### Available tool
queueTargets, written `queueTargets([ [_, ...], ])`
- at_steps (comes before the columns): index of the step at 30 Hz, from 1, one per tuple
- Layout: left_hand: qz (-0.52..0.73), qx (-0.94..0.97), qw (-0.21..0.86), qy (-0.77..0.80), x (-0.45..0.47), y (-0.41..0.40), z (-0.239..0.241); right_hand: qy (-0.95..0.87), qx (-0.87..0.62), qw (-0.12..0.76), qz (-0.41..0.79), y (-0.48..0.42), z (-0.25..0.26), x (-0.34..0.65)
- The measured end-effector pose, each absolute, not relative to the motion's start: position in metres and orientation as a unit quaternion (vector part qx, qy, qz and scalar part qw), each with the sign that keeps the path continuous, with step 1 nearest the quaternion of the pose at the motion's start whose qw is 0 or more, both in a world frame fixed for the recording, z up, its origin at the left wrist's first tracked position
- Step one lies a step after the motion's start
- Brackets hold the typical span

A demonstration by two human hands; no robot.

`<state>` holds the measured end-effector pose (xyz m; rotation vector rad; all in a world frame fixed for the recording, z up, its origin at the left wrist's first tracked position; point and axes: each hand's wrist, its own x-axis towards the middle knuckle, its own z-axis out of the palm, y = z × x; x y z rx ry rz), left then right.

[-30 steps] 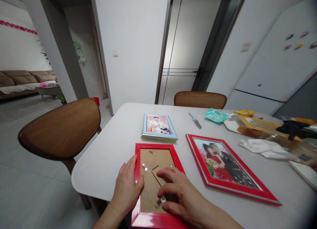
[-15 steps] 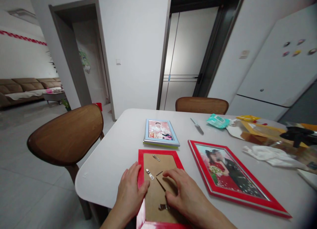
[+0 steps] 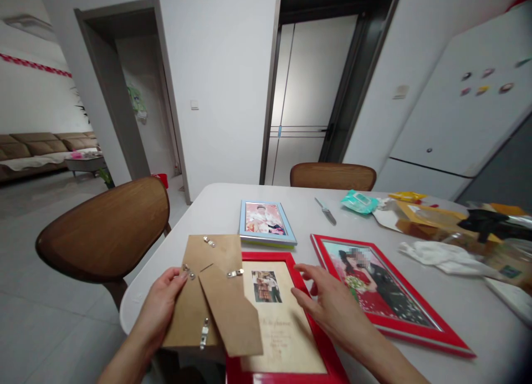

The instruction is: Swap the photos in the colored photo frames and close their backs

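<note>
Backing board [image 3: 193, 315], brown and fitted with metal clips, is over the near edge of the white table [image 3: 216, 218], toward the near left corner. The left hand [image 3: 160, 298] holds it pinched by its left edge, thumb on top beside a clip. Its stand flap [image 3: 233, 317] slants across the left side of the near red frame [image 3: 325, 345], which lies at the table's near edge. Inside that frame shows a cream printed sheet [image 3: 286, 339] with a small photo. The right hand [image 3: 332, 303] is wide, thumb and fingers apart, at the frame's right side; whether it touches the rim, I cannot tell. Just beyond the frame is a blue frame [image 3: 266, 238], nearer the table's far edge. Another red frame [image 3: 432, 339] lies to the right, with a knife [image 3: 326, 211] toward the far edge and a teal packet [image 3: 359, 202] beside it.
</note>
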<state>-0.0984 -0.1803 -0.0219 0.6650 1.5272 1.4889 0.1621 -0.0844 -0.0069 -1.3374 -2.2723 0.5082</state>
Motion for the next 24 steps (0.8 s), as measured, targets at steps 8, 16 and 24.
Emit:
queueTargets([
  [8, 0.478, 0.366, 0.341, 0.722, -0.150, -0.191, -0.044, -0.815, -0.527, 0.169, 0.174, -0.074, -0.034, 0.168],
  [16, 0.365, 0.531, 0.064, 0.762, -0.097, -0.187, -0.034, -0.553, -0.519, 0.306, 0.576, -0.080, -0.006, 0.174],
  [24, 0.332, 0.650, 0.169, 0.662, -0.035, -0.186, -0.036, -0.383, -0.441, 0.375, 0.720, -0.092, 0.016, 0.175],
])
